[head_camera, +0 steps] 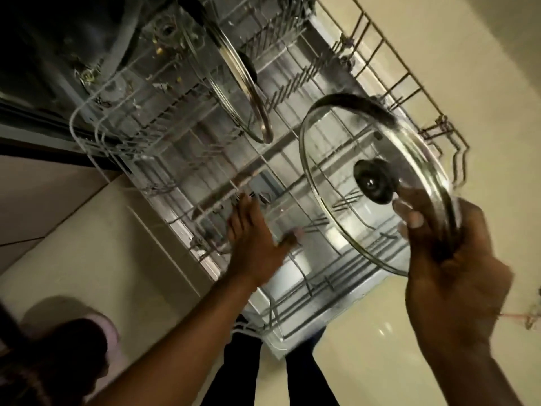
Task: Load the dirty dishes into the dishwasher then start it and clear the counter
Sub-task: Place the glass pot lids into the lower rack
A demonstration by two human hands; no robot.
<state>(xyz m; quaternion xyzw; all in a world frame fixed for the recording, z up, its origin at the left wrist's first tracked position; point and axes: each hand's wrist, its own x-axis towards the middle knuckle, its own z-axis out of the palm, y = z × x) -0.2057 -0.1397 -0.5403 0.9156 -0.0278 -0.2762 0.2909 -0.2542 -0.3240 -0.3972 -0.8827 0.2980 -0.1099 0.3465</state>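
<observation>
A round glass lid with a metal rim and black knob [377, 183] is gripped at its edge by the right hand [456, 276] above the pulled-out grey wire dishwasher rack [292, 159], whose tines are touched by the flat, relaxed left hand [254, 244]. Farther back, a second glass lid [237, 83] is already slotted upright. With so narrow an edge hold, the lid could be let slip and knocked against the wires.

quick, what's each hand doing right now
Left hand: open, fingers straight, on the dishwasher rack.
Right hand: holding the glass lid by its rim.
</observation>
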